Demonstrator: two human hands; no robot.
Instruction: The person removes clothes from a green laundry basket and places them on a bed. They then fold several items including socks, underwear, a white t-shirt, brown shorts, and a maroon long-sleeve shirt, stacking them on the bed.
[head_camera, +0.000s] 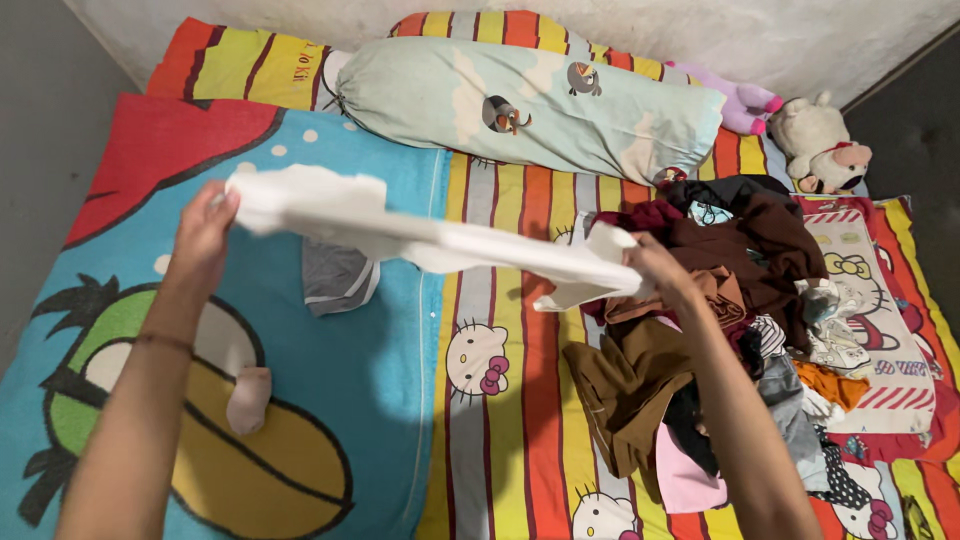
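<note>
Left hand (203, 232) and right hand (655, 268) gripping white garment (420, 238), stretched sideways, tilting down rightward

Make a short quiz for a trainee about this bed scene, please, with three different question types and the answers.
1. True or false: both hands hold the white garment above the bed.
2. What lies on the blue blanket just under the white garment?
A. a grey folded piece
B. a shoe
C. a book
3. On which side of the picture is the pile of clothes?

Key
1. True: the left hand and the right hand each grip one end.
2. A: the grey folded piece.
3. The right side.
</note>
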